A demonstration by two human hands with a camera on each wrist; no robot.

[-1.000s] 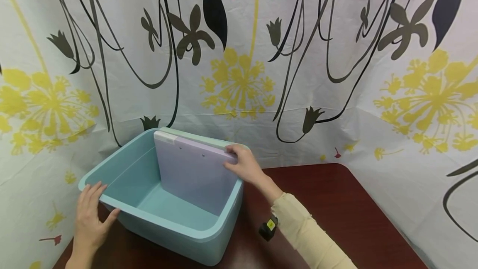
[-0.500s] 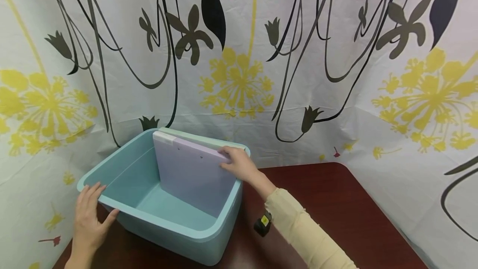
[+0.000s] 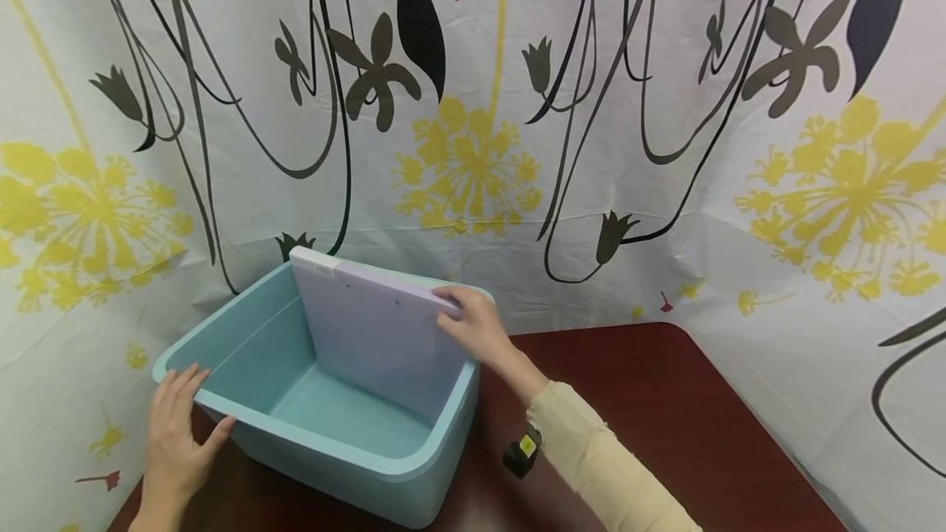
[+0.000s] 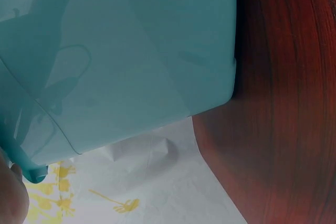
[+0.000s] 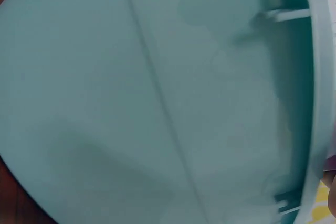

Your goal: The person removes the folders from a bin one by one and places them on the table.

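A light-blue plastic tub [image 3: 355, 454] stands on the dark red table. Inside, a lilac file folder [image 3: 377, 335] with a white label on its spine leans upright against the far wall. My right hand [image 3: 476, 323] pinches the folder's top edge near its right end, thumb on the near face. Behind it only a thin strip of a mint-green folder [image 3: 406, 275] shows. My left hand [image 3: 175, 425] rests at the tub's near left corner, its fingers extended over the rim and thumb against the outer side. Both wrist views mostly show the tub's outer walls.
Bare wooden table [image 3: 636, 409] extends to the right of the tub. A white curtain [image 3: 665, 187] with printed flowers hangs close behind the tub and along both sides. A small black device [image 3: 523, 450] is at the right sleeve.
The lilac folder's left end has risen and shifted slightly left, covering more of the mint-green folder. My right hand keeps its pinch; the left hand stays on the rim.
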